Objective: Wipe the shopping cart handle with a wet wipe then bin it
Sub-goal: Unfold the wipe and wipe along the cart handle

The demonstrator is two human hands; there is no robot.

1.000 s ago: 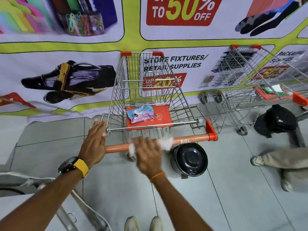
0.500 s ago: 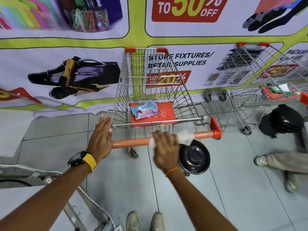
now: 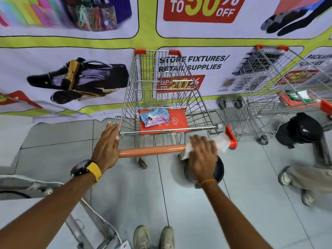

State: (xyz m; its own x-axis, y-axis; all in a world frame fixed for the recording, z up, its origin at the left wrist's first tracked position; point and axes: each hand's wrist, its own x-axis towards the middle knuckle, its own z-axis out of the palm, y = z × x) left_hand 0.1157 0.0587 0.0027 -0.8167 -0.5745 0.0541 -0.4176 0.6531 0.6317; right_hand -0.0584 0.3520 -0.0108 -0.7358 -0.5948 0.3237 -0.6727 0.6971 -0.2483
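Your right hand (image 3: 202, 155) presses the wet wipe (image 3: 221, 141) onto the cart handle (image 3: 152, 151), close to its right end.

Your right hand's fingers are curled over the wipe, holding it against the orange bar; the white sheet sticks out on both sides of the hand and reaches the red end cap (image 3: 231, 137) of the handle. Your left hand (image 3: 107, 146) lies on the handle's left end with fingers straight and together, palm down, fingertips at the corner of the wire basket (image 3: 161, 90). Beyond the handle, a pack of wipes (image 3: 155, 116) lies on the red seat flap (image 3: 179, 121). Just below the handle's right part, a black bin (image 3: 220, 169) stands on the tiled floor (image 3: 125, 194), partly behind your right hand.
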